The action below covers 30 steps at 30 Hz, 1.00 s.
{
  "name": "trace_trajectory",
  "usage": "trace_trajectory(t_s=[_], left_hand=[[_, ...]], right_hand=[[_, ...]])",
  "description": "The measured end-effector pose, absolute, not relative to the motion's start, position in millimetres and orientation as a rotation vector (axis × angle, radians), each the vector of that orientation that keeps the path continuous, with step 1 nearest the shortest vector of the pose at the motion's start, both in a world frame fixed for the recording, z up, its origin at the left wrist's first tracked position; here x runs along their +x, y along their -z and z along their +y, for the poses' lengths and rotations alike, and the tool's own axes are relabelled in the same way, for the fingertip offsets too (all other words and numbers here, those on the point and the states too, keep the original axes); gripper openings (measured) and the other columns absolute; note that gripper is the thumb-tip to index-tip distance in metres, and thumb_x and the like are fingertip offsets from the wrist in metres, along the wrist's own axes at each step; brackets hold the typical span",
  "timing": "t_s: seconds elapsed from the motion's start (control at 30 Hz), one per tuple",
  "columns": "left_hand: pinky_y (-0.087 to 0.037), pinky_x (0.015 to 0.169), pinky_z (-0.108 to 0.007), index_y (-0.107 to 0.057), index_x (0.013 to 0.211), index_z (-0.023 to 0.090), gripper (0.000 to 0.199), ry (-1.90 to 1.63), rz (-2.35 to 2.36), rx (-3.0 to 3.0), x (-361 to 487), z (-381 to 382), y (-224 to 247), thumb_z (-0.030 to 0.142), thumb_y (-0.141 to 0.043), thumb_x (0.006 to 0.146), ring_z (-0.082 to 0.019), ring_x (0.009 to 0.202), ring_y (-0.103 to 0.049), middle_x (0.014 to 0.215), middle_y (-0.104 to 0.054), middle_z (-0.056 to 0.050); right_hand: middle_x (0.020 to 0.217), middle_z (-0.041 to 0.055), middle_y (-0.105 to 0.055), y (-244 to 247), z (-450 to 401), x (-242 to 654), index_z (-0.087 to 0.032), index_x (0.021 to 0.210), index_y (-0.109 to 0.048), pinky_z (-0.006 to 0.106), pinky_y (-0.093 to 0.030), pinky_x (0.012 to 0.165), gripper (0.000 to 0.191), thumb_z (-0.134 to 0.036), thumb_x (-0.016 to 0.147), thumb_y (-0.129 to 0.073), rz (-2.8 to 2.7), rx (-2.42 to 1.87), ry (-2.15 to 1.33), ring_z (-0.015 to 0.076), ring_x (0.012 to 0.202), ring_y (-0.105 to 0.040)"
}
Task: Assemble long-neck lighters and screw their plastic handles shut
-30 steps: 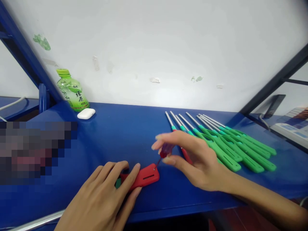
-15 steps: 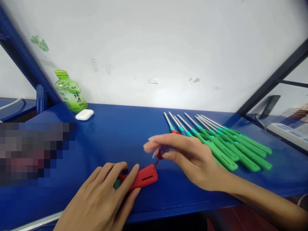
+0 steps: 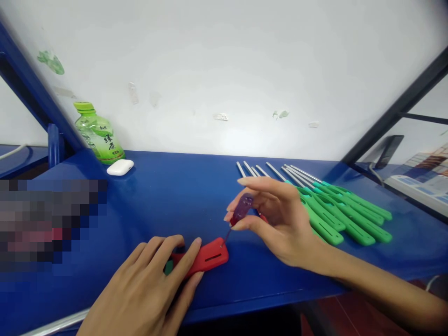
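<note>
My left hand point(image 3: 147, 284) grips a red lighter point(image 3: 212, 256) near the front edge of the blue table, its slotted handle end sticking out to the right past my fingers. A small screwdriver point(image 3: 242, 207) with a purple handle is held between the thumb and fingers of my right hand point(image 3: 283, 219). It leans to the right, and its tip is at the screw hole at the end of the red handle. Several green lighters point(image 3: 329, 214) with silver tubes lie to the right, partly hidden behind my right hand.
A green tea bottle point(image 3: 100, 135) and a white earphone case point(image 3: 120, 167) stand at the back left of the blue table point(image 3: 168, 191). A silver tube point(image 3: 59, 323) lies at the lower left. A blurred-out patch covers the left edge.
My right hand has opened its grip somewhat and shifted up and slightly right, showing more of the purple handle. The red lighter stays under my left hand.
</note>
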<state>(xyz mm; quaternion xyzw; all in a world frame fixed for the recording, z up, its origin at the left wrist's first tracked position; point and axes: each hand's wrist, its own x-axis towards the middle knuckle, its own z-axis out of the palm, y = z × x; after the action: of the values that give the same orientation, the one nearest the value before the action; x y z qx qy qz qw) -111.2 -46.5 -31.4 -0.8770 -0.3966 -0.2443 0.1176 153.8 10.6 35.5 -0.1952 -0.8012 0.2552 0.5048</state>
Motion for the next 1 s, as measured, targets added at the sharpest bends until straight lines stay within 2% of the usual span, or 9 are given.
trace_trajectory(t_s=[0.1, 0.23, 0.3, 0.43, 0.5, 0.63, 0.7, 0.83, 1.0], left_hand=[[-0.049, 0.092, -0.047, -0.055, 0.148, 0.025, 0.045, 0.701, -1.168, -2.579, -111.0, -47.0, 30.2, 0.029, -0.051, 0.103, -0.032, 0.109, -0.060, 0.127, -0.065, -0.011], [-0.048, 0.091, -0.048, -0.055, 0.148, 0.025, 0.045, 0.697, -1.174, -2.587, -111.2, -47.2, 30.0, 0.029, -0.051, 0.103, -0.031, 0.107, -0.060, 0.127, -0.064, -0.011], [-0.047, 0.092, -0.048, -0.054, 0.148, 0.025, 0.045, 0.691, -1.176, -2.588, -111.0, -47.0, 30.2, 0.029, -0.050, 0.103, -0.032, 0.108, -0.059, 0.128, -0.063, -0.012], [-0.046, 0.092, -0.048, -0.053, 0.148, 0.026, 0.044, 0.691, -1.179, -2.601, -110.1, -46.1, 30.3, 0.029, -0.050, 0.104, -0.031, 0.107, -0.058, 0.128, -0.062, -0.011], [-0.046, 0.091, -0.047, -0.053, 0.148, 0.026, 0.044, 0.696, -1.186, -2.610, -110.2, -45.9, 30.2, 0.029, -0.051, 0.104, -0.031, 0.107, -0.058, 0.127, -0.062, -0.011], [-0.046, 0.091, -0.047, -0.053, 0.148, 0.028, 0.044, 0.701, -1.210, -2.607, -111.1, -45.8, 29.8, 0.031, -0.051, 0.104, -0.030, 0.106, -0.058, 0.127, -0.062, -0.010], [-0.045, 0.092, -0.047, -0.053, 0.149, 0.028, 0.045, 0.704, -1.201, -2.606, -111.5, -45.7, 29.6, 0.031, -0.050, 0.104, -0.030, 0.107, -0.058, 0.127, -0.062, -0.010], [-0.046, 0.092, -0.047, -0.052, 0.150, 0.028, 0.046, 0.703, -1.203, -2.607, -111.8, -46.4, 29.5, 0.032, -0.051, 0.104, -0.031, 0.107, -0.058, 0.128, -0.062, -0.010], [-0.046, 0.093, -0.047, -0.054, 0.148, 0.027, 0.044, 0.708, -1.190, -2.598, -110.5, -46.8, 28.2, 0.030, -0.051, 0.104, -0.031, 0.107, -0.058, 0.127, -0.062, -0.011]], right_hand=[[0.095, 0.0005, -0.072, -35.9, 9.5, 155.8, -0.031, 0.134, -0.069, 0.030, -0.060, 0.078, 0.045, -0.021, 0.092, -0.079, -2.005, -0.504, -0.409, 0.0155, 0.083, -0.067], [0.118, 0.0049, -0.074, -42.2, 6.9, 156.0, -0.028, 0.140, -0.066, 0.032, -0.062, 0.085, 0.038, -0.017, 0.104, -0.060, -2.023, -0.495, -0.544, 0.0174, 0.102, -0.071], [0.113, 0.0030, -0.077, -44.6, 5.5, 153.9, -0.028, 0.136, -0.069, 0.029, -0.063, 0.081, 0.038, -0.010, 0.103, -0.059, -1.948, -0.524, -0.650, 0.0156, 0.096, -0.073], [0.096, 0.0009, -0.078, -47.7, 3.9, 151.7, -0.024, 0.117, -0.077, 0.029, -0.061, 0.079, 0.030, -0.016, 0.088, -0.082, -1.905, -0.582, -0.475, 0.0142, 0.080, -0.069], [0.104, 0.0034, -0.078, -49.0, 3.2, 152.6, -0.023, 0.120, -0.076, 0.030, -0.060, 0.083, 0.030, -0.019, 0.091, -0.080, -1.966, -0.545, -0.398, 0.0158, 0.088, -0.070], [0.119, 0.0047, -0.078, -49.8, 1.7, 154.6, -0.025, 0.139, -0.066, 0.033, -0.062, 0.089, 0.037, -0.015, 0.105, -0.056, -1.982, -0.550, -0.546, 0.0176, 0.103, -0.074], [0.108, 0.0026, -0.080, -48.8, 1.7, 155.1, -0.028, 0.137, -0.068, 0.033, -0.063, 0.084, 0.037, -0.015, 0.105, -0.056, -1.913, -0.603, -0.601, 0.0170, 0.093, -0.075], [0.087, 0.0012, -0.073, -48.3, 2.8, 156.7, -0.029, 0.126, -0.076, 0.031, -0.060, 0.075, 0.029, -0.024, 0.098, -0.072, -1.921, -0.622, -0.349, 0.0163, 0.080, -0.067], [0.115, 0.0053, -0.074, -50.2, 2.5, 158.7, -0.028, 0.148, -0.059, 0.033, -0.060, 0.084, 0.043, -0.016, 0.108, -0.050, -2.034, -0.563, -0.540, 0.0172, 0.099, -0.069]])
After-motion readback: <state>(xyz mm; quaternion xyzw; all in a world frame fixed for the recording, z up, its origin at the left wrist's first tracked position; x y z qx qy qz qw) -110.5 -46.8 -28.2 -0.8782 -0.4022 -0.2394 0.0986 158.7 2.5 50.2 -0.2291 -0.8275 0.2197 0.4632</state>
